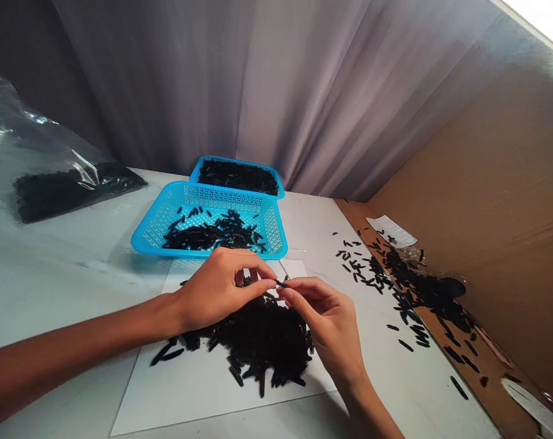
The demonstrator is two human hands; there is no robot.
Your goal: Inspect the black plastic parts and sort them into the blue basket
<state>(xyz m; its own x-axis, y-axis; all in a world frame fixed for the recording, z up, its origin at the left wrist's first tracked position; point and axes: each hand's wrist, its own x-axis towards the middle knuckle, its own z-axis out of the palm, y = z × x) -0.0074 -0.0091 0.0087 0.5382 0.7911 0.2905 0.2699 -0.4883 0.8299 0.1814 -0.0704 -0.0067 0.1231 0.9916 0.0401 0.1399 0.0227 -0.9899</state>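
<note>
Black slivers [258, 344] on a white sheet [185, 399]: one thin sliver [281, 283] held in a two-handed pinch above the heap.

Left hand [221, 289] and right hand [324, 323] close together over the pile, fingertips of both brought together on the sliver, one end sticking out past them. Probably light and stiff, and likely to slip or flick away from bare fingertips, so best gripped near mid-length rather than at an end; material too small to tell. Just beyond, a blue plastic basket [157, 235] holding more slivers, a fuller blue basket [237, 161] behind it, a clear plastic bag [75, 189] of dark pieces at left, and loose slivers [372, 274] strewn toward a cardboard sheet [486, 183] on the right.
</note>
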